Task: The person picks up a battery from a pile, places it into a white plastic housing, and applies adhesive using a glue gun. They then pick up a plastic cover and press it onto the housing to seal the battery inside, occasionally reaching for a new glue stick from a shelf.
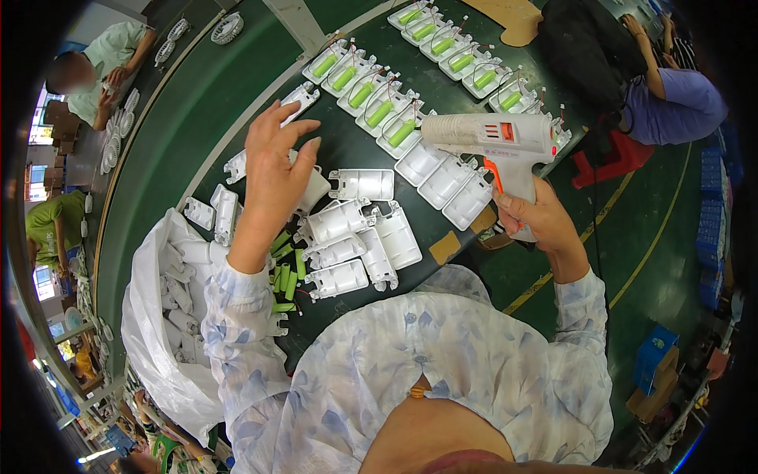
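In my right hand (538, 217) is a white hot glue gun (505, 146) with an orange trigger, its nozzle pointing left above the row of white plastic housings. My left hand (276, 162) hovers over the table with its fingers apart, holding nothing, close to a loose white housing (301, 103). Green cylindrical batteries (380, 113) with thin wires lie in the housings of the far row. Just below the glue gun, several housings (444, 186) in line have no battery in them. A heap of loose housings (339, 223) lies between my hands.
Loose green batteries (286, 272) lie beside the heap. A white sack (170, 316) full of white parts stands at the left. Another row of filled housings (462, 59) runs along the far side. Co-workers sit at the far right and left, near a red stool (608, 162).
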{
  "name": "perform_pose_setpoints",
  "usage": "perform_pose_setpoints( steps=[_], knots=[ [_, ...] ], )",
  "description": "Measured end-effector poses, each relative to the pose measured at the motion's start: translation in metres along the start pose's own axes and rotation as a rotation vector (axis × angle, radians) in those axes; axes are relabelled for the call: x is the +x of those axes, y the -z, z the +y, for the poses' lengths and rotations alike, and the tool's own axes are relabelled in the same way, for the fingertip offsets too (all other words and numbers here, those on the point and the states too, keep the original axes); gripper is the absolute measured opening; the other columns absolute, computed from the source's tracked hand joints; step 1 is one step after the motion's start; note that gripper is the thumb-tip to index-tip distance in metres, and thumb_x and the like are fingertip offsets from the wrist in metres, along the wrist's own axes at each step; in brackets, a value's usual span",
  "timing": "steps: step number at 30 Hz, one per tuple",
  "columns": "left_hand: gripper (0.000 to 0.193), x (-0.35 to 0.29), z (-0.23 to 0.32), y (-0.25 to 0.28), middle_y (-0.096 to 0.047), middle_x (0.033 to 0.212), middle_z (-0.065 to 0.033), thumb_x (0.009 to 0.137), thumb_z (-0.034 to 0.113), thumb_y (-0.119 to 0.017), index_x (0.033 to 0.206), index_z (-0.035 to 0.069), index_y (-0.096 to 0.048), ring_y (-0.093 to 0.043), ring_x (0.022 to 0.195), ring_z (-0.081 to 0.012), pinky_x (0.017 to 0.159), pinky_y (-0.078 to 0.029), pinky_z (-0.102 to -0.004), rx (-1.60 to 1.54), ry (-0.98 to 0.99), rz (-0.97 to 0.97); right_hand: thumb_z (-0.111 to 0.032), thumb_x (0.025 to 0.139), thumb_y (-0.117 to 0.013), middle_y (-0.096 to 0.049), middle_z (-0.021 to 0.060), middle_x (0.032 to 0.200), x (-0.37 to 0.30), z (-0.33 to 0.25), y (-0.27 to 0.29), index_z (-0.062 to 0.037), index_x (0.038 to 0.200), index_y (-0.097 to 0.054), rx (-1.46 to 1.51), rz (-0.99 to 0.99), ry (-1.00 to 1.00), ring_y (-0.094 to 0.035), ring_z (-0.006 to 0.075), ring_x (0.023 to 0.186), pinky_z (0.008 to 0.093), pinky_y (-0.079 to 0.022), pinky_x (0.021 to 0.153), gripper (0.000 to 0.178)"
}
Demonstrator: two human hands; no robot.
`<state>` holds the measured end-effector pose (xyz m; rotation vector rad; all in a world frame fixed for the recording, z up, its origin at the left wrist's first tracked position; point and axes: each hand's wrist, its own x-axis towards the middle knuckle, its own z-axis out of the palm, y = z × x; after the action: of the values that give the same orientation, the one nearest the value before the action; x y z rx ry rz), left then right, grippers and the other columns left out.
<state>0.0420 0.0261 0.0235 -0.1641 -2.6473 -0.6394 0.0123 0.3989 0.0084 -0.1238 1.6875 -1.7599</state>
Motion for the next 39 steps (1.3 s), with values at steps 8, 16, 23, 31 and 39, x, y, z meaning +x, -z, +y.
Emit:
perform_pose_setpoints(
  steps=[8, 16, 23, 31, 39],
  knots=[
    [0.021, -0.025, -0.026, 0.058, -0.063, 0.123, -0.013, 0.085, 0.01, -0.069, 0.106, 0.006, -0.07, -0.056, 0.118, -0.0321, 0.1, -0.044, -0.0404, 0.051, 0.176, 0.107, -0.017, 0.086, -0.062, -0.067, 0.0135, 0.109, -0.002, 0.005, 0.005, 0.0062, 0.133, -0.05, 0.022, -0.037, 0.087, -0.056, 0.0115, 0.061, 0.0252, -0.046, 0.057, 0.054],
    [0.012, -0.077, -0.029, 0.072, -0.069, 0.088, -0.0133, 0.081, 0.007, -0.069, 0.092, 0.002, -0.072, -0.068, 0.078, -0.0268, 0.069, -0.052, -0.034, -0.028, 0.397, -0.245, -0.019, 0.083, -0.067, -0.055, 0.0215, 0.138, -0.001, 0.011, 0.003, 0.0077, 0.14, -0.041, 0.13, -0.035, 0.126, -0.055, 0.0126, 0.06, 0.0258, -0.047, 0.056, 0.068],
    [0.03, -0.075, -0.013, 0.056, -0.059, 0.087, -0.0119, 0.079, 0.017, -0.074, 0.107, 0.007, -0.07, -0.06, 0.085, -0.0317, 0.072, -0.05, -0.0391, 0.231, 0.176, -0.307, -0.023, 0.084, -0.07, -0.057, 0.0207, 0.134, -0.003, 0.016, 0.0, 0.0064, 0.137, -0.043, 0.138, -0.039, 0.127, -0.053, 0.0122, 0.058, 0.0252, -0.045, 0.054, 0.066],
    [0.017, -0.097, -0.038, 0.069, -0.064, 0.076, -0.0105, 0.082, 0.021, -0.072, 0.081, 0.005, -0.072, -0.064, 0.073, -0.0296, 0.065, -0.05, -0.0395, 0.388, 0.356, -0.236, -0.025, 0.084, -0.07, -0.058, 0.02, 0.134, -0.003, 0.018, 0.003, 0.0066, 0.138, -0.042, 0.152, -0.051, 0.117, -0.054, 0.0119, 0.06, 0.0246, -0.045, 0.053, 0.069],
    [0.021, -0.087, -0.032, 0.031, -0.064, 0.089, -0.0141, 0.081, 0.022, -0.071, 0.096, 0.007, -0.071, -0.064, 0.082, -0.0333, 0.068, -0.051, -0.0419, 0.31, 0.353, -0.234, -0.018, 0.086, -0.065, -0.065, 0.0168, 0.113, -0.007, 0.021, 0.007, 0.0075, 0.131, -0.048, 0.16, -0.064, 0.09, -0.059, 0.0134, 0.062, 0.0271, -0.049, 0.056, 0.054]
  ],
)
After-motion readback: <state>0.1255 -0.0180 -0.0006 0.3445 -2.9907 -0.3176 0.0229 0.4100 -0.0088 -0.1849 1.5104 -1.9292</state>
